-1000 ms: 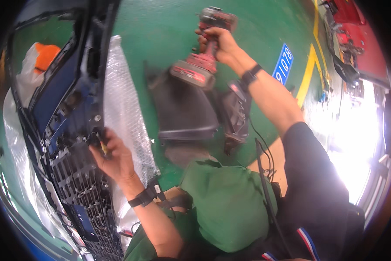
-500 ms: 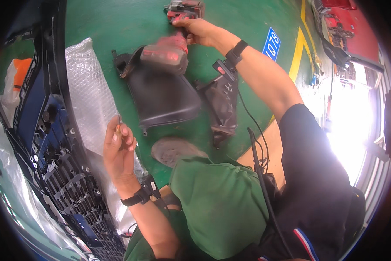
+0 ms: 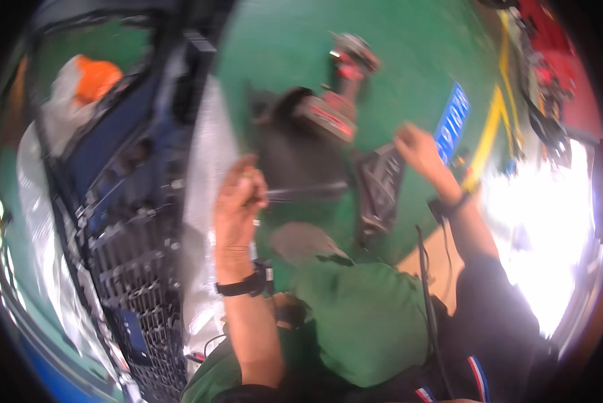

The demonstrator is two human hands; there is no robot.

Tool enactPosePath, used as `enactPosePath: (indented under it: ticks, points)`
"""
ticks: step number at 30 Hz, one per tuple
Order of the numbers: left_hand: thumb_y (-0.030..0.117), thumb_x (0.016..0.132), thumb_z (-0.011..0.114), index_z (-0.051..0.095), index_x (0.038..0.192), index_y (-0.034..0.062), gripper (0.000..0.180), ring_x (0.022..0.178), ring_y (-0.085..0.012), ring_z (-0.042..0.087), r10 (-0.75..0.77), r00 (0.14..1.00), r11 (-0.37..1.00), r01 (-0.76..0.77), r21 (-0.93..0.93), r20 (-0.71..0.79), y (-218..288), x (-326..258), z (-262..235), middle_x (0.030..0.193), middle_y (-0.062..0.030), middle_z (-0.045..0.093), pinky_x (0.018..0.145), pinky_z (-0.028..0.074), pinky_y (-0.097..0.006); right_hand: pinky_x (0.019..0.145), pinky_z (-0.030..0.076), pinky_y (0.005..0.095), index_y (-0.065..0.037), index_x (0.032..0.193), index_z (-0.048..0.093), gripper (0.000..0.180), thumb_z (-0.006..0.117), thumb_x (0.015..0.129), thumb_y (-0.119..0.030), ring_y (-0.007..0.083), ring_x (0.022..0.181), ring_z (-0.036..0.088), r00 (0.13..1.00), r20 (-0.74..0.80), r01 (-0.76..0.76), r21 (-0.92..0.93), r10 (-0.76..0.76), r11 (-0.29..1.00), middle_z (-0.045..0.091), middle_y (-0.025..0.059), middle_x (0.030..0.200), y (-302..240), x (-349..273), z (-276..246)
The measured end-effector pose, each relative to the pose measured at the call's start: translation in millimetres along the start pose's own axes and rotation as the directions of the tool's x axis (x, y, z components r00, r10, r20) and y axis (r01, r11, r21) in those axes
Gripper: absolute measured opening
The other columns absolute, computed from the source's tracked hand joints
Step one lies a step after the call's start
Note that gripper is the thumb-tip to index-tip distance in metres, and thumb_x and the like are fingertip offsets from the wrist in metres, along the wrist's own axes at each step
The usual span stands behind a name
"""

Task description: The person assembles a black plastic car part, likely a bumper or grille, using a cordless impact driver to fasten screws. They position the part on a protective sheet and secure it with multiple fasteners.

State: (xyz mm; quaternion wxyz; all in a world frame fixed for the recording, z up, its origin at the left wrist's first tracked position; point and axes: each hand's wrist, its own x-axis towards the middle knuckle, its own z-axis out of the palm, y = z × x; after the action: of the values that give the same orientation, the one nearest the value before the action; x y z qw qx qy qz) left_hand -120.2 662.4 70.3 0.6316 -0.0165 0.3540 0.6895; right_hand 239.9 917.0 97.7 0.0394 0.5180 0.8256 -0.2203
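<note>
Small yellowish piece (image 3: 248,173), too blurred to identify, sits pinched in the left hand (image 3: 239,191), just right of the slatted bumper grille (image 3: 137,258). Right hand (image 3: 417,150) is clear of the red-and-black cordless driver (image 3: 345,86), fingers curled, can't tell if anything's in them; driver lies beyond on the green floor (image 3: 274,40), battery end overlapping a black plastic housing (image 3: 301,161) from here. Reads as small-part handling with the driver parked; next move probably calls for a steady fingertip grip.
</note>
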Motion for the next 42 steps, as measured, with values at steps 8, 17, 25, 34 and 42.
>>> enactPosePath:
  ticks: [8,17,25,34,42]
  points:
    - [0.018,0.098,0.070,0.061,0.133,0.0014,0.040,0.084,-0.0100,0.056,-0.033,0.998,0.991,0.026,0.133,0.051,-0.5,8.4,6.5,0.099,-0.0008,0.064,0.072,0.045,-0.025,0.081,0.060,0.0386,-0.009,0.127,0.062,0.045,0.073,0.085,-0.002,0.0313,0.089,0.071,0.993,0.039,-0.115,0.071,0.112,0.991,0.063,0.0159,0.119,34.0,-58.1,58.5]
    - [0.016,0.096,0.067,0.067,0.119,0.0033,0.026,0.076,-0.0067,0.053,-0.115,0.984,0.971,0.083,0.222,0.136,-6.4,11.8,18.0,0.092,0.0009,0.063,0.069,0.043,-0.022,0.075,0.058,0.0393,-0.004,0.106,0.066,0.023,0.070,0.084,0.002,0.0311,0.083,0.069,0.998,0.015,0.061,0.095,-0.063,0.994,0.063,0.0159,0.106,58.6,-69.5,77.5]
    - [0.009,0.094,0.064,0.069,0.109,0.0020,0.017,0.085,-0.0057,0.057,-0.092,0.954,0.934,-0.017,0.357,0.285,13.1,5.1,51.1,0.094,0.0022,0.066,0.074,0.047,-0.024,0.079,0.057,0.0367,0.000,0.099,0.065,0.015,0.066,0.084,-0.001,0.0260,0.082,0.067,1.000,-0.023,-0.020,-0.094,0.018,0.995,0.065,0.0125,0.092,72.4,-74.2,80.3]
    - [0.016,0.090,0.071,0.065,0.086,0.0000,0.018,0.069,-0.0135,0.058,0.074,0.945,0.701,-0.277,0.657,0.320,100.3,-33.1,106.4,0.073,-0.0053,0.063,0.066,0.047,-0.033,0.087,0.056,0.0294,-0.004,0.111,0.061,0.015,0.064,0.096,-0.004,0.0150,0.089,0.061,0.851,0.282,-0.418,0.874,0.442,0.247,0.061,0.0036,0.098,99.0,-64.4,53.4]
    - [0.038,0.094,0.071,0.066,0.077,0.0026,0.039,0.065,-0.0336,0.063,0.057,0.998,0.380,-0.055,0.923,0.036,120.8,-79.5,61.4,0.067,-0.0162,0.064,0.067,0.050,-0.044,0.075,0.057,0.0201,-0.003,0.123,0.054,0.035,0.069,0.092,0.001,0.0201,0.098,0.058,0.930,0.368,-0.334,0.857,0.013,-0.391,0.055,0.0120,0.117,52.1,-44.2,24.5]
